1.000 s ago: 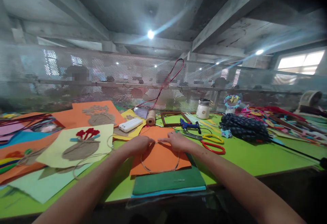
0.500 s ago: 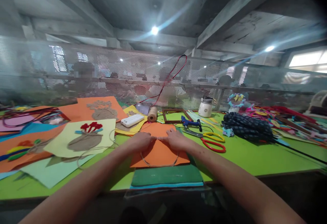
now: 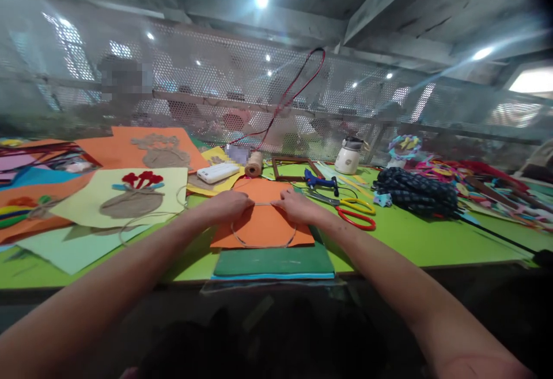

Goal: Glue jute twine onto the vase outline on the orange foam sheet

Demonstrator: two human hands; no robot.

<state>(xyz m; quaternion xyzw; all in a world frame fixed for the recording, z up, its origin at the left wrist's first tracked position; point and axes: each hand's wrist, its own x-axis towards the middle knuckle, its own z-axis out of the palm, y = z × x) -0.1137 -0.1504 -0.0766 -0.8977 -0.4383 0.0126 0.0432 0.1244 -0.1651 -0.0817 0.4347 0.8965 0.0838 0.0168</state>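
Observation:
An orange sheet [image 3: 263, 226] lies on a green board [image 3: 276, 261] near the table's front edge. On the sheet, thin twine [image 3: 262, 204] runs straight across between my hands, and more of it curves below in a U shape. My left hand [image 3: 233, 204] presses at the twine's left end, fingers closed on it. At the right end, my right hand [image 3: 296, 205] has its fingers closed on the twine too. A twine spool [image 3: 253, 164] stands just behind the sheet.
Scissors [image 3: 354, 212] and a blue glue gun [image 3: 320, 181] lie right of the sheet. Behind are a wooden frame [image 3: 276, 176] and white jar [image 3: 348, 156]. A white power bank [image 3: 218, 173] and cream sheet [image 3: 173, 192] are left; dark patterned cloth [image 3: 415, 192] is right.
My hands have moved apart from near the sheet's centre, and the straight piece of twine now shows between them. The camera view has tilted downward.

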